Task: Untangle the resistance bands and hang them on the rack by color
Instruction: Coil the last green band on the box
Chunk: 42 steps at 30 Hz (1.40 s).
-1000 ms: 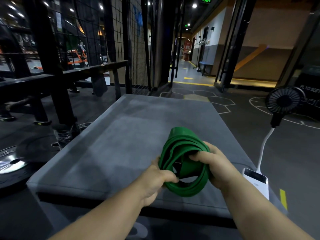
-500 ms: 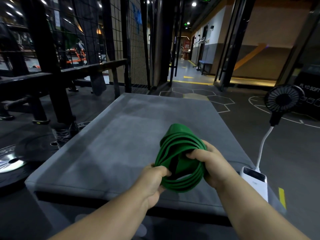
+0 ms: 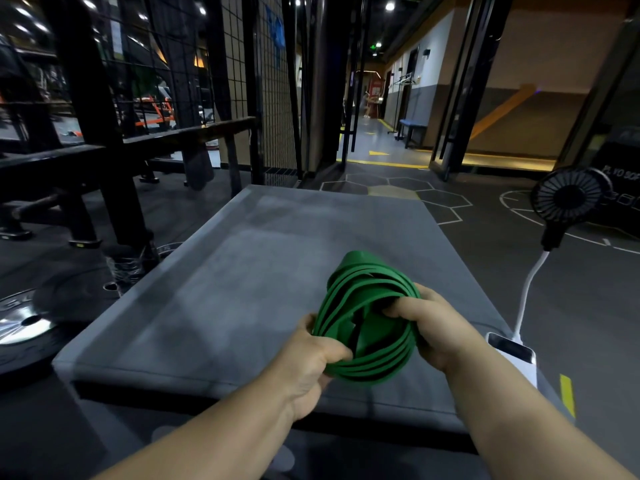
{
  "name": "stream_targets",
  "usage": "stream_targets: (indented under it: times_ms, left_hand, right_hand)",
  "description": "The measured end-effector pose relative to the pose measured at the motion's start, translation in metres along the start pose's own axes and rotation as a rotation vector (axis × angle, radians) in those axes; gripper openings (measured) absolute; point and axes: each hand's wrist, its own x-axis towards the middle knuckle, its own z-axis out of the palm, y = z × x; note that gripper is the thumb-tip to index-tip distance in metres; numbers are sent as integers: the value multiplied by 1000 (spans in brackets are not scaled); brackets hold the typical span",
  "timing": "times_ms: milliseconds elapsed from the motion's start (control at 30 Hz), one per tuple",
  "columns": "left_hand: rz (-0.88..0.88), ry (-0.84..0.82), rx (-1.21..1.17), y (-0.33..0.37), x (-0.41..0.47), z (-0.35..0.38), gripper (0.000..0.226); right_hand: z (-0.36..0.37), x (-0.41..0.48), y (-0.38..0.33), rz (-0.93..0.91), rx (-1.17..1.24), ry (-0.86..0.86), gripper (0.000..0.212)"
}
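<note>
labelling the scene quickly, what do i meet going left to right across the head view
weight plate → left hand → green resistance band → right hand → white power bank → black fan

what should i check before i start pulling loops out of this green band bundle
1. Left hand grips the coiled green rubber resistance band: ok.
2. Right hand grips its opposite side: ok.
3. Band untangled: not ok, several strands overlap and cross.
4. Which loop comes free first: cannot tell.
5. Bare room on the grey padded platform for spreading it: ok.
6. White power bank and its round black fan apart from the band: ok, though the power bank lies close beside the right wrist.
</note>
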Motion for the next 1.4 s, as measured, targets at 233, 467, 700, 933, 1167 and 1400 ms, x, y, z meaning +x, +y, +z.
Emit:
stream_targets:
  times_ms: [233, 467, 700, 933, 1167, 1400]
  left_hand:
    - [-3, -117, -217, 12, 2, -2, 57]
    - [2, -268, -81, 9, 3, -13, 51]
    - [88, -13, 306, 9, 13, -13, 57]
    - [-24, 29, 270, 19, 10, -17, 66]
    - [-1, 74, 180, 16, 10, -17, 32]
    - [3, 13, 54, 13, 6, -12, 20]
  right_hand:
    - [-1, 1, 1, -45, 45, -197, 71]
    - [1, 1, 2, -61, 54, -31, 51]
    - [4, 2, 8, -26, 3, 45, 59]
    - [8, 2, 12, -23, -11, 57, 61]
    - [7, 3, 10, -28, -73, 30, 61]
    - [4, 3, 8, -19, -70, 16, 62]
